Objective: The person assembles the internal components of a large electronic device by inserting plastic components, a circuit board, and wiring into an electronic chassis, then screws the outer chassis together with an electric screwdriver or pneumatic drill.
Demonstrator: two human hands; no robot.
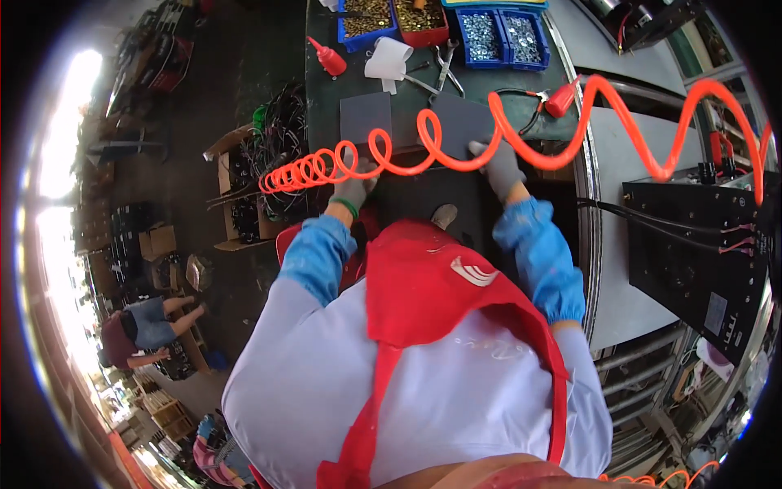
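Note:
Two dark grey flat panels lie at the front edge of the green worktable, a left panel [366,116] and a right panel [458,122]. My left hand [356,186], in a grey glove, is at the near edge of the left panel; the orange coiled hose [538,159] crosses over its fingers and partly hides them. At the near right corner of the other panel, my gloved right hand [503,173] grips the edge, thumb and fingers close together. The hose passes over this hand too.
On the table [326,90] are a red squeeze bottle [329,59], a second red bottle [562,99], wrenches [446,69], a white paper roll [388,59] and blue bins [484,41] of small hardware. A black metal box [684,244] stands right; cables fill a carton [236,175] left.

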